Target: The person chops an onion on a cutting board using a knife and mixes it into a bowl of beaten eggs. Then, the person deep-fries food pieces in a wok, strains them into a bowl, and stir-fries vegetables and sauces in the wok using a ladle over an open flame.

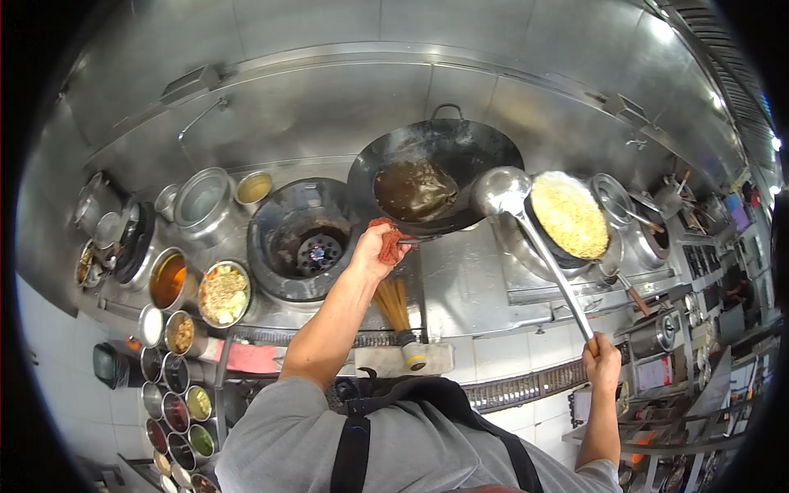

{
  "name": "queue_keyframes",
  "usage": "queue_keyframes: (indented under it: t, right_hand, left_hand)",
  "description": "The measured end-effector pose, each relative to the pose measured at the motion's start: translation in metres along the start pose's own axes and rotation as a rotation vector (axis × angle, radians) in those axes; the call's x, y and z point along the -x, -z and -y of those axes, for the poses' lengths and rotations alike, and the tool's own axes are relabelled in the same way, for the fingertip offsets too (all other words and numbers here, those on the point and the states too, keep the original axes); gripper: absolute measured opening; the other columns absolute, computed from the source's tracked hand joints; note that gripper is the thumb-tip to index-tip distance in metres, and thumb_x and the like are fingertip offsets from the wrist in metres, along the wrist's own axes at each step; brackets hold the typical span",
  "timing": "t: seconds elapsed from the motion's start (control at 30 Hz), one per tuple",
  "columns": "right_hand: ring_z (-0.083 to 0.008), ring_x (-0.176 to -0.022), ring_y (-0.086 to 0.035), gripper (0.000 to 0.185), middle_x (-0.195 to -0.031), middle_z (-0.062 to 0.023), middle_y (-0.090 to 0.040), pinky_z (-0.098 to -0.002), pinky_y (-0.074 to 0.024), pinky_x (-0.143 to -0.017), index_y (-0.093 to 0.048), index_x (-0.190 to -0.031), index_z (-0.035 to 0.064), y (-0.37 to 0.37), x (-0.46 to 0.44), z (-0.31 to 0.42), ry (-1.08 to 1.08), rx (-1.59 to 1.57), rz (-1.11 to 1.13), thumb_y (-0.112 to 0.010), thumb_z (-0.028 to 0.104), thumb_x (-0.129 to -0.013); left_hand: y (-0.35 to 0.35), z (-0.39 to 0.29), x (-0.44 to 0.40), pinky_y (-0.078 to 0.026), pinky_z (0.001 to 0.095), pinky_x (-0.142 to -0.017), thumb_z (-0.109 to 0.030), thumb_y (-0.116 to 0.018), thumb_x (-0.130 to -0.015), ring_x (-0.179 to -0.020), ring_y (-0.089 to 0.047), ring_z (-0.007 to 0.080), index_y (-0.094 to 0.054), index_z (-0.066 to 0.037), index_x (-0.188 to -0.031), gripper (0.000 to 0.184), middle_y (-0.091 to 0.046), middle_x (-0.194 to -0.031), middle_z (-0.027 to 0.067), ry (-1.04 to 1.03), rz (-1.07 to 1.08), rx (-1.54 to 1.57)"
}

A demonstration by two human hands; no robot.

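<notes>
Lying just beyond the nearer left hand (381,251), a wide, round, black metal wok (486,154) is gripped at its near edge through a crumpled red cloth (392,246); the left arm is stretched forward. From the wok's right rim, a long-handled silver ladle (502,191) is slanted back to the right hand (602,361), curled around its end.

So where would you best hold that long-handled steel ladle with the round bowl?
Probably the near end of its long, slim steel handle, coming from the near right, where the right hand wraps it: the handle slants that way, with the round bowl at the far end.
</notes>
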State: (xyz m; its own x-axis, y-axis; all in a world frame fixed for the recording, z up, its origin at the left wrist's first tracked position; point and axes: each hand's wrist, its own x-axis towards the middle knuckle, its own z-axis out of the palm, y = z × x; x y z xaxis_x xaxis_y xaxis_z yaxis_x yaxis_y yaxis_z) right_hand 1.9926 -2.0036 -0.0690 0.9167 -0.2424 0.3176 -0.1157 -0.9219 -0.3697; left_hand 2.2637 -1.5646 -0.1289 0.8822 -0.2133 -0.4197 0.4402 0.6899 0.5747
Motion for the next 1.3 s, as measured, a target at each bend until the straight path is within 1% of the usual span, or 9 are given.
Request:
queue_keyframes:
  t: [0.23, 0.27, 0.3, 0.4, 0.5, 0.83, 0.97, 1.23, 1.3]
  right_hand:
    - [-0.0417, -0.069, -0.061, 0.028, -0.072, -0.0228, -0.06, -0.0437, -0.0472, -0.061, -0.06, -0.099, 0.0028, 0.078, -0.038, -0.024, -0.053, 0.187, -0.102, -0.065, 0.003, -0.072]
    - [-0.0424, -0.07, -0.061, 0.028, -0.073, -0.0234, -0.06, -0.0434, -0.0475, -0.061, -0.06, -0.1, 0.0029, 0.086, -0.045, -0.03, -0.038, 0.201, -0.095, -0.065, 0.005, -0.072]
    - [-0.0397, -0.063, -0.06, 0.026, -0.069, -0.0233, -0.058, -0.0386, -0.0467, -0.059, -0.06, -0.099, 0.0005, 0.091, -0.051, -0.034, -0.008, 0.233, -0.142, -0.062, 0.002, -0.073]
    - [-0.0371, -0.061, -0.06, 0.027, -0.068, -0.0234, -0.057, -0.0386, -0.0468, -0.059, -0.061, -0.1, 0.0002, 0.108, -0.072, -0.037, -0.054, 0.251, -0.137, -0.062, 0.002, -0.074]
    - [-0.0441, -0.072, -0.061, 0.03, -0.073, -0.0249, -0.06, -0.0436, -0.0481, -0.062, -0.06, -0.101, 0.0025, 0.118, -0.091, -0.047, -0.074, 0.298, -0.114, -0.063, 0.005, -0.071]
    - [-0.043, -0.07, -0.061, 0.028, -0.072, -0.0237, -0.06, -0.0435, -0.0473, -0.062, -0.059, -0.101, 0.0029, 0.127, -0.147, -0.027, -0.127, 0.36, -0.091, -0.063, 0.005, -0.073]
    - [-0.0432, -0.071, -0.061, 0.029, -0.073, -0.0252, -0.06, -0.044, -0.0472, -0.062, -0.06, -0.102, 0.0033, 0.128, -0.167, -0.025, -0.034, 0.37, -0.109, -0.063, 0.005, -0.073]
    - [-0.0394, -0.066, -0.062, 0.033, -0.071, -0.0229, -0.06, -0.037, -0.0483, -0.061, -0.061, -0.107, 0.0034, 0.134, -0.181, 0.01, -0.018, 0.347, -0.09, -0.065, 0.005, -0.075]
    - [-0.0374, -0.065, -0.063, 0.033, -0.074, -0.0229, -0.06, -0.0347, -0.0479, -0.06, -0.061, -0.108, 0.0025, 0.133, -0.174, 0.015, 0.112, 0.269, -0.143, -0.064, 0.003, -0.074]
  left_hand:
    - [-0.092, 0.043, -0.06, -0.049, 0.018, -0.045, -0.02, -0.04, -0.095, -0.06, -0.059, 0.0163, -0.055, 0.003, -0.106, 0.03, -0.063, -0.089, 0.0276, 0.2, 0.339, 0.07]
    - [-0.102, 0.05, -0.068, -0.05, 0.0169, -0.046, -0.02, -0.038, -0.096, -0.061, -0.059, 0.0152, -0.053, 0.009, -0.111, 0.036, -0.062, -0.092, 0.0311, 0.224, 0.369, 0.089]
    - [-0.112, 0.056, -0.076, -0.05, 0.0169, -0.046, -0.02, -0.038, -0.096, -0.061, -0.059, 0.0152, -0.053, 0.009, -0.111, 0.036, -0.062, -0.092, 0.0311, 0.233, 0.375, 0.097]
    - [-0.141, 0.072, -0.099, -0.051, 0.0175, -0.046, -0.02, -0.038, -0.095, -0.062, -0.058, 0.0153, -0.051, 0.013, -0.11, 0.038, -0.059, -0.096, 0.0336, 0.353, 0.393, 0.195]
    - [-0.166, 0.084, -0.114, -0.051, 0.0178, -0.045, -0.019, -0.038, -0.094, -0.061, -0.058, 0.0152, -0.05, 0.014, -0.109, 0.038, -0.059, -0.095, 0.0334, 0.36, 0.365, 0.221]
    - [-0.199, 0.106, -0.147, -0.05, 0.0179, -0.044, -0.021, -0.034, -0.096, -0.06, -0.057, 0.0144, -0.051, 0.018, -0.103, 0.043, -0.062, -0.092, 0.0267, 0.374, 0.421, 0.289]
    - [-0.205, 0.108, -0.156, -0.05, 0.0177, -0.043, -0.022, -0.033, -0.097, -0.061, -0.057, 0.0143, -0.051, 0.019, -0.105, 0.046, -0.062, -0.09, 0.0253, 0.365, 0.431, 0.328]
    - [-0.198, 0.099, -0.178, -0.047, 0.0171, -0.041, -0.024, -0.034, -0.097, -0.055, -0.054, 0.0139, -0.05, 0.02, -0.114, 0.05, -0.06, -0.09, 0.0226, 0.482, 0.682, 0.377]
    - [-0.187, 0.093, -0.177, -0.043, 0.0173, -0.038, -0.024, -0.035, -0.097, -0.055, -0.052, 0.0146, -0.049, 0.019, -0.119, 0.05, -0.06, -0.09, 0.0234, 0.456, 0.774, 0.406]
